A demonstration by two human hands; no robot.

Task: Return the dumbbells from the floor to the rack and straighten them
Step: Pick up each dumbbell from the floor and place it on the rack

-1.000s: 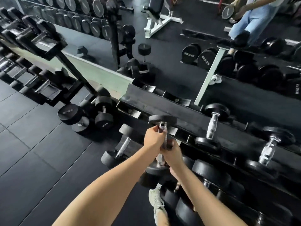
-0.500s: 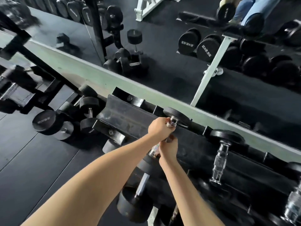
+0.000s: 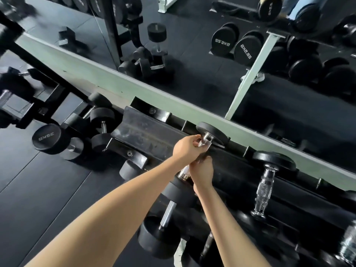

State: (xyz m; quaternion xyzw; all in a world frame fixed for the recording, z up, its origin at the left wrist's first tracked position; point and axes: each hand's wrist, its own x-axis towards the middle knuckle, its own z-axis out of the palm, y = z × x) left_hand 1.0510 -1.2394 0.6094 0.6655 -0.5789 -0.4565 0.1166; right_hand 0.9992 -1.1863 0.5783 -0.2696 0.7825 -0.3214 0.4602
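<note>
Chrome-handled black rubber dumbbell (image 3: 214, 132) lies across the black steel rack (image 3: 146, 136), under both hands! Up top, the left hand (image 3: 187, 149) wraps the handle near the far head, and the right hand (image 3: 202, 172) grips just below it. A second chrome-handled dumbbell (image 3: 266, 183) sits right of the right hand.

A dumbbell (image 3: 213, 132) lay across the top tier of the rack (image 3: 142, 137), with the left hand (image 3: 185, 148) gripping its handle behind the right hand (image 3: 202, 173). A second dumbbell (image 3: 266, 185) sat to its right on the same tier and a lower dumbbell (image 3: 156, 241) on the tier beneath. Floor dumbbells (image 3: 47, 138) lay left of the rack.
</note>
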